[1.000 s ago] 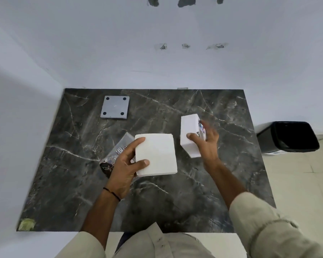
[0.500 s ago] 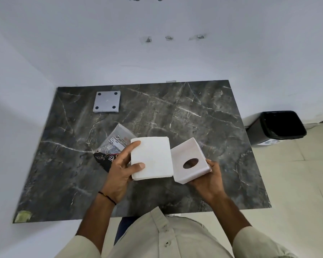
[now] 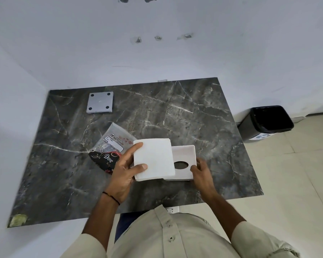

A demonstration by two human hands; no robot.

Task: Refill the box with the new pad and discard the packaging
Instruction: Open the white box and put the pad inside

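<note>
The left hand (image 3: 123,172) holds the white pad (image 3: 154,159) above the dark marble worktop (image 3: 185,116), its grip pinching the pad's left edge: the thumb lies on the top face near the lower left corner and the forefinger runs along the upper left corner. The pad is a flat square stack, held roughly level. Its right part overlaps the left side of the white box (image 3: 185,161), which the right hand (image 3: 201,174) holds just to the right of the pad. The right hand's grip is closed on the box's lower right corner, thumb on the face that shows. That face has a raised rim and a dark oval opening (image 3: 181,165), partly beside the pad's right edge. Whether the box rests on the worktop or is held just above it, I cannot tell.

The packaging (image 3: 111,146), a clear wrapper with a printed label and a black end, lies on the worktop just left of the pad, partly hidden under the left hand. A grey square plate (image 3: 100,102) with four dark dots lies well beyond the pad, near the worktop's far left corner. A black bin (image 3: 268,120) stands on the floor, well to the right of the pad, past the worktop's edge.
</note>
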